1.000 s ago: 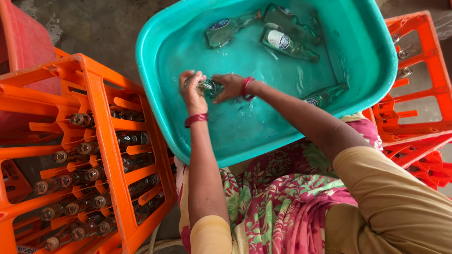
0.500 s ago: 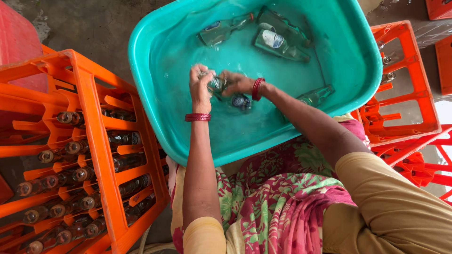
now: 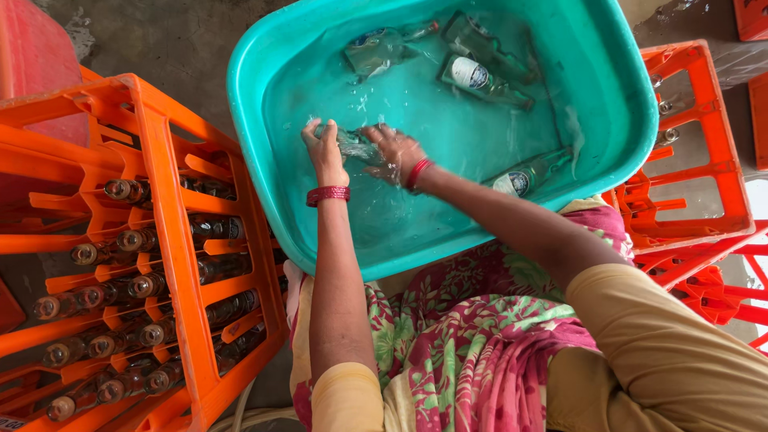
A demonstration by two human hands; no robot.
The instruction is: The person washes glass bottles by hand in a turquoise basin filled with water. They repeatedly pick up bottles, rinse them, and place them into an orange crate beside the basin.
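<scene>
A clear glass bottle [image 3: 353, 144] lies at the water's surface in a large teal plastic tub [image 3: 256, 152]. My left hand [image 3: 324, 152] grips one end of it. My right hand [image 3: 396, 152] is closed around its other part, wet and partly under water. Both wrists wear red bangles. Several other glass bottles with labels lie sunk in the tub: one [image 3: 480, 80] at the back, another [image 3: 376, 50] beside it, and one [image 3: 524, 178] against the right wall.
An orange crate [image 3: 160, 240] on its side at the left holds several bottles with their necks toward me. More orange crates [image 3: 688, 160] stand at the right. A red container [image 3: 40, 72] is at far left. My floral-clothed lap is below the tub.
Both hands stay on the same bottle in the water, shifting slightly along it; water splashes around them. The camera view has drifted a little.
</scene>
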